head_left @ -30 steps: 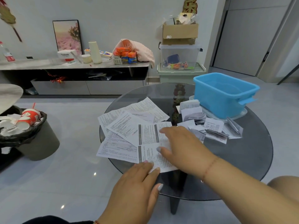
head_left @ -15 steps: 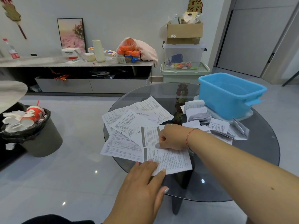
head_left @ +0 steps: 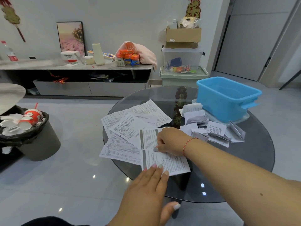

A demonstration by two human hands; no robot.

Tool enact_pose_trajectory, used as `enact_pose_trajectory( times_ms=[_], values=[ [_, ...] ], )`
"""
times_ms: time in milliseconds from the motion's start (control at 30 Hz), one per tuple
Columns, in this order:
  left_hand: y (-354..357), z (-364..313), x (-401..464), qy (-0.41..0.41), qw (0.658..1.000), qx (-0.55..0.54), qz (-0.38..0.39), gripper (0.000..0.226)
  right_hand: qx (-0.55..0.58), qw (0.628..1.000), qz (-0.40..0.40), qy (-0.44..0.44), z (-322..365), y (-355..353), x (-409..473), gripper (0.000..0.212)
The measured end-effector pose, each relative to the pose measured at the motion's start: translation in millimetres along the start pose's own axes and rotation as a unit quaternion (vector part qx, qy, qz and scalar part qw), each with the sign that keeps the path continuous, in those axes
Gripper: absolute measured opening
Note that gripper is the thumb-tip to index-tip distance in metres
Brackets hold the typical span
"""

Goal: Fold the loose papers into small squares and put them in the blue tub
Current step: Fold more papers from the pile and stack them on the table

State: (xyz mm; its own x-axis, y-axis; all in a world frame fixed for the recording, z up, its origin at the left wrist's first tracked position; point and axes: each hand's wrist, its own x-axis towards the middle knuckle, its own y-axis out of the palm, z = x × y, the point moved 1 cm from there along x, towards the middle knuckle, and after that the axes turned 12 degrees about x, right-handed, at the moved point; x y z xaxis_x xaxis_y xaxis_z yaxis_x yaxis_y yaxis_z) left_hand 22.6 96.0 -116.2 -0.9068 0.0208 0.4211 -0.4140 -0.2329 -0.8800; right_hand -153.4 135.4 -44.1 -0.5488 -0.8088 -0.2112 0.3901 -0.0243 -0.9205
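The printed sheet [head_left: 164, 162] lies at the near edge of the round glass surface [head_left: 254, 160], its lower part overhanging the rim at six o'clock. The left hand [head_left: 146, 190] rests flat on it, fingers straight; the right hand [head_left: 171, 141] has curled fingers pressing its upper crease, though whether they pinch the paper I cannot tell. The risk, as I judge it: the slick glass lets the sheet slide, skewing the fold, or it drops off the edge. It is white, densely printed, with a grey band at nine o'clock. The blue tub [head_left: 226, 98] stands at two o'clock, with folded papers [head_left: 211, 128] beside it.
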Motion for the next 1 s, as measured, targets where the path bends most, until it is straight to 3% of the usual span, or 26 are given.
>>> enact_pose_trajectory(
  times_ms=[100,167,233,433,633,700,900,1000],
  values=[
    [3.2,-2.8,-0.6,-0.004,1.0,0.008,-0.008,0.078,0.028,0.991,-0.131,-0.024,0.7,2.4,-17.1,0.021],
    [3.2,-2.5,-0.1,-0.014,1.0,0.003,-0.014,0.078,0.039,0.96,-0.259,-0.096,0.1,13.1,-44.9,0.018],
    [3.5,-3.8,0.0,-0.016,1.0,0.01,-0.023,0.077,0.046,0.93,-0.328,-0.158,-4.1,27.4,-82.5,0.025],
    [2.6,-5.2,-1.5,-0.003,0.999,0.013,-0.036,0.067,-0.006,0.948,-0.277,-0.159,-13.9,72.8,-127.0,0.039],
    [1.3,3.1,-9.7,-0.048,0.998,-0.006,-0.044,0.079,-0.058,0.942,-0.298,-0.145,-22.5,69.2,-137.1,0.042],
    [-2.6,6.9,-11.2,-0.05,0.997,-0.007,-0.05,0.073,-0.058,0.944,-0.3,-0.127,-25.1,66.1,-142.4,0.041],
    [7.7,19.9,-17.6,0.017,0.985,-0.001,-0.174,0.021,-0.025,0.936,-0.334,-0.104,-24.1,62.7,-151.6,0.036],
    [4.7,20.9,-23.5,0.036,0.975,-0.004,-0.22,0.036,-0.029,0.939,-0.325,-0.111,-26.6,66.4,-153.1,0.054]
  ],
)
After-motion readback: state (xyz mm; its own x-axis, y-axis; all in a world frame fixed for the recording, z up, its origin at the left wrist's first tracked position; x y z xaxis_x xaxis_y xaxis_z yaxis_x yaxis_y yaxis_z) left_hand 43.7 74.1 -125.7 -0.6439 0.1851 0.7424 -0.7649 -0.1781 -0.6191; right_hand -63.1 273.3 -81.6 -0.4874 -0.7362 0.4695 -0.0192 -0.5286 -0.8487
